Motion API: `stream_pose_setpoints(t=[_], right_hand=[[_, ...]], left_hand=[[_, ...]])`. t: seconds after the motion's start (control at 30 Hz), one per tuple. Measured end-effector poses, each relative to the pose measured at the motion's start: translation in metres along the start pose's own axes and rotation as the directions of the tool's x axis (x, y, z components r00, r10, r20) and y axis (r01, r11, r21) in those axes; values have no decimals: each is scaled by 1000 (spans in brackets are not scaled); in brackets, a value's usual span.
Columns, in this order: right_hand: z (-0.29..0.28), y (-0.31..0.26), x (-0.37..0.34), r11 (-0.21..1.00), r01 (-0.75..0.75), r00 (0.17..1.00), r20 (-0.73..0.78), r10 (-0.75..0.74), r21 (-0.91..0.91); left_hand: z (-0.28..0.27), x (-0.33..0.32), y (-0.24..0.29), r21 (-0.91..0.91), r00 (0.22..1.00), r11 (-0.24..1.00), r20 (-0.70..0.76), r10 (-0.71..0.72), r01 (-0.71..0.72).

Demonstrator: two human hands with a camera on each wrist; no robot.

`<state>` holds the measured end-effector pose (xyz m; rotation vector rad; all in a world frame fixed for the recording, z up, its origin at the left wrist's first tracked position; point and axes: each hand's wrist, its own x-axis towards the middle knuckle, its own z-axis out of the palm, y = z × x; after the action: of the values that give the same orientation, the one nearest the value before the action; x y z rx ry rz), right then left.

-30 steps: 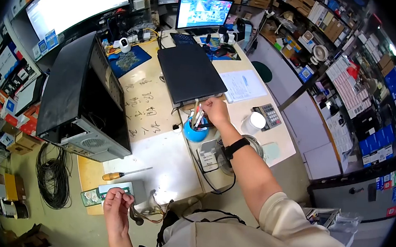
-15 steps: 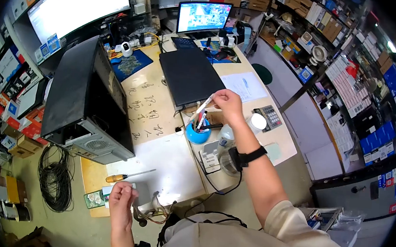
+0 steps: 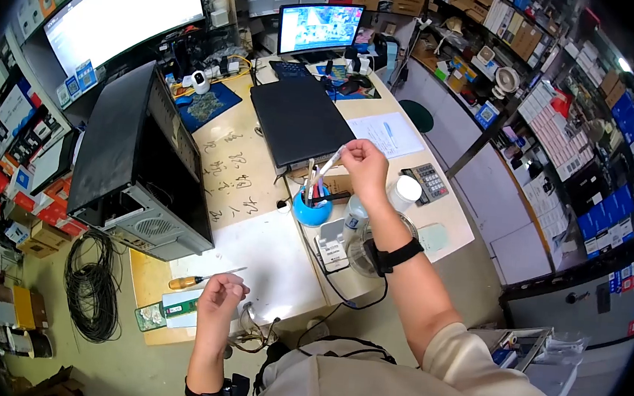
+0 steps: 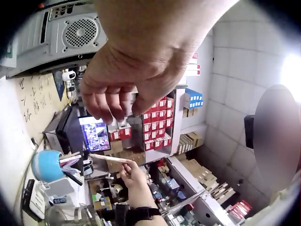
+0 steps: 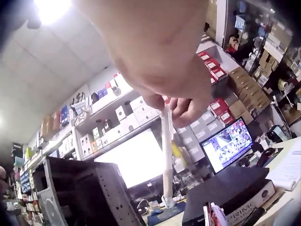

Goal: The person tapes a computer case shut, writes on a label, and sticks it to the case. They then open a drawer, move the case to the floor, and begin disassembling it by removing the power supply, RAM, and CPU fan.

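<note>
My right hand (image 3: 367, 171) pinches a slim white pen-like stick (image 5: 167, 155) between thumb and fingers. The stick's far end points down toward the blue pen cup (image 3: 311, 211), which holds several pens. In the left wrist view, the same stick (image 4: 109, 158) runs sideways from the fingertips. My left hand (image 3: 219, 304) hovers over the front of the table with loosely curled fingers and nothing visible in them. Beside it lie a green memory module (image 3: 181, 309) on a pale box and a screwdriver (image 3: 186, 283) with an amber handle.
An opened black computer case (image 3: 121, 151) stands at the left. Behind the cup lies a black laptop-like slab (image 3: 300, 117). A phone (image 3: 331, 246), a white-lidded container (image 3: 405, 191) and a calculator (image 3: 427, 183) sit near my right arm. Coiled black cable (image 3: 90, 287) lies on the floor.
My right hand has drawn the white stick up out of the blue cup and moved slightly right. My left hand has moved right and up, away from the memory module.
</note>
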<state>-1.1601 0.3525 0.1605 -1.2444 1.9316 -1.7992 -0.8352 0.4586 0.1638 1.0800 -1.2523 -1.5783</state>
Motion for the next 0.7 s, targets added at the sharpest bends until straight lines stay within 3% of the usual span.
stream_pose_setpoints(t=[0.17, 0.27, 0.47, 0.57, 0.7], right_hand=[[29, 36, -20, 987, 35, 999, -19, -38, -156], [37, 36, -32, 988, -65, 996, 52, 73, -143], [56, 91, -41, 954, 85, 989, 143, -45, -288], [49, 82, -39, 943, 2, 967, 241, 83, -332], [45, 90, -30, 873, 65, 950, 297, 94, -483]], left_hand=[[3, 10, -16, 36, 997, 999, 68, -27, 24], [6, 21, -23, 70, 992, 997, 115, -44, 36], [17, 43, -39, 57, 984, 997, 168, -55, 46], [21, 49, -47, 39, 978, 996, 191, -89, 83], [23, 54, -61, 20, 973, 992, 194, -126, 125]])
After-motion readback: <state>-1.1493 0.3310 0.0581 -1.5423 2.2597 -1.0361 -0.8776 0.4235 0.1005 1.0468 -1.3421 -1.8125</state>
